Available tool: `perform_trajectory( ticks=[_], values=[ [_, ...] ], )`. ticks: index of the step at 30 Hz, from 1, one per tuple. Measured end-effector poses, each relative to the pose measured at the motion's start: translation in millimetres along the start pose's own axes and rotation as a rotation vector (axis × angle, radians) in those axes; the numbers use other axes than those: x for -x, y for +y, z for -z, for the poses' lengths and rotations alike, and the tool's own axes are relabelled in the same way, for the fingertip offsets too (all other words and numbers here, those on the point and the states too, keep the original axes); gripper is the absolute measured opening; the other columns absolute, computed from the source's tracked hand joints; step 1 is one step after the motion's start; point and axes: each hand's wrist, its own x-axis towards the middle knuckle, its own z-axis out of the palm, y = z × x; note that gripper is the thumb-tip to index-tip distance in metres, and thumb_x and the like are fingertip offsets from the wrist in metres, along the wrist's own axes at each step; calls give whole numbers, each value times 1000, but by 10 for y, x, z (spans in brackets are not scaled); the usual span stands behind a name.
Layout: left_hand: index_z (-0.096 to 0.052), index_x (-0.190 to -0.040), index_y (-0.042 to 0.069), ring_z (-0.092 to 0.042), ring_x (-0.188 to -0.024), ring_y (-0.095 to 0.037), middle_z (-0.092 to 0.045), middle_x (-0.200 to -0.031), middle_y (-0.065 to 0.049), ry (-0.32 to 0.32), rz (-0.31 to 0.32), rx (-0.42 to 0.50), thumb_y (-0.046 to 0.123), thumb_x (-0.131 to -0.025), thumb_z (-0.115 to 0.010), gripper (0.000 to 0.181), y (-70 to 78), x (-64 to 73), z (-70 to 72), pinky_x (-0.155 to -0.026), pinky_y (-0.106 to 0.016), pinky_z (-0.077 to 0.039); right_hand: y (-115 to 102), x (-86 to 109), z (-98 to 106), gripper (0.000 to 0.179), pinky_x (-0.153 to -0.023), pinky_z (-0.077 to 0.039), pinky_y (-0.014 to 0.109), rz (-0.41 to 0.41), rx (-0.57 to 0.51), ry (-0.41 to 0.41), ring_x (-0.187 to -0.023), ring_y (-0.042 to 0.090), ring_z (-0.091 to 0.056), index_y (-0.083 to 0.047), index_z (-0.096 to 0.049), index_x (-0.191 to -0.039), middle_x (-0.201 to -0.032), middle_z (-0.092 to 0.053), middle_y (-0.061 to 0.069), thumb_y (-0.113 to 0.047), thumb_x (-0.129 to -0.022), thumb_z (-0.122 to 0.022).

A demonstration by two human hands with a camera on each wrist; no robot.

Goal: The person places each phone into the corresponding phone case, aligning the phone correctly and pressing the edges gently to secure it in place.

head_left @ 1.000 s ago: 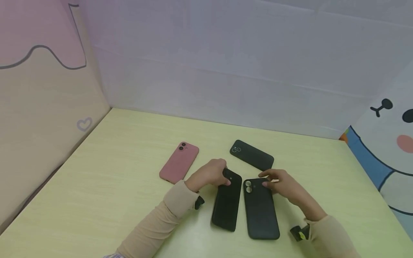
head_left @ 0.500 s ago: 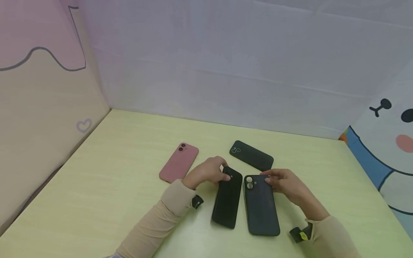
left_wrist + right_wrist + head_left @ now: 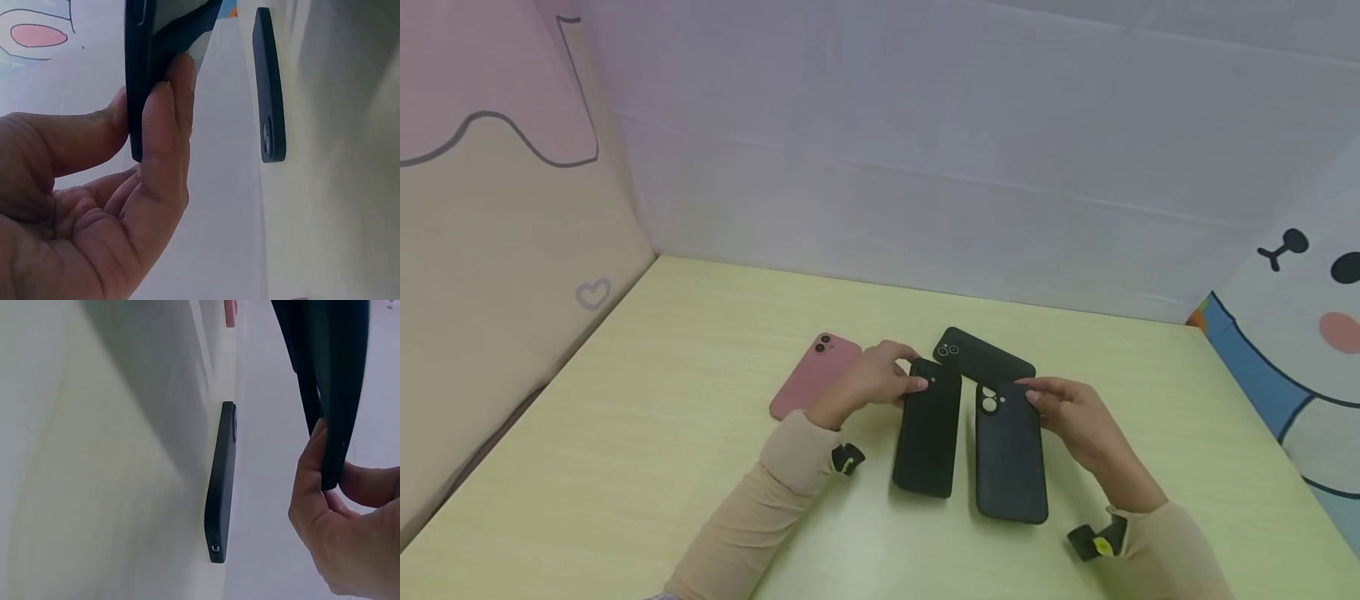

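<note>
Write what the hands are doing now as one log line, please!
Left grip: pinches black phone | Right grip: pinches black case | On table: pink phone, charcoal phone

Pale-yellow tbl (image 3: 625, 467) is bounded at far side by creased grey-lilac backdrop (image 3: 917, 167), on L by beige panel (image 3: 497, 317) printed w/ pink drip (image 3: 497, 67) & sm. heart outline (image 3: 593, 293), on R by white panel (image 3: 1300, 358) w/ cartoon face (image 3: 1317, 292) & blue patch (image 3: 1262, 367), w/ soft shadows (image 3: 150, 369) cast across tbl.
</note>
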Motion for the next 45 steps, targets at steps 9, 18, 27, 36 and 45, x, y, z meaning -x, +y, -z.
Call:
perform_trajectory(
  ticks=[9,18,27,36,45],
  values=[
    [-54,-121,-2,-69,-71,-21,-69,-94,-17,61,22,125,14,-88,-61,38,14,-5,83,-72,-31,-54,-86,-21,-90,40,-80,-50,19,44,-111,85,-91,-2,-60,14,-40,-128,-99,-59,-14,-9,-96,-45],
    [-54,-121,-3,-69,-78,-21,-68,-99,-15,116,18,198,18,-89,-60,39,-1,-17,142,-84,-38,-51,-241,-60,-210,23,-79,-49,17,74,-314,176,-89,1,-61,-1,-56,-115,-93,-65,-13,-8,-94,-50],
    [-56,-120,0,-68,-78,-20,-67,-98,-14,157,1,253,18,-89,-60,37,-1,-13,168,-86,-37,-51,-358,-143,-339,19,-67,-49,17,119,-411,222,-77,3,-61,-12,-67,-100,-85,-66,-10,-5,-92,-52],
    [-57,-118,-1,-68,-81,-22,-67,-101,-16,161,3,314,17,-90,-59,34,9,-25,169,-85,-37,-51,-420,-214,-459,20,-65,-47,17,102,-407,240,-72,3,-58,-16,-68,-96,-82,-62,-9,-5,-92,-52],
    [-56,-120,-1,-68,-82,-23,-67,-101,-16,169,18,325,17,-90,-59,36,18,-17,181,-88,-38,-50,-434,-287,-497,19,-70,-50,18,92,-409,223,-77,4,-62,-9,-63,-105,-85,-65,-10,-4,-93,-50]
  ],
)
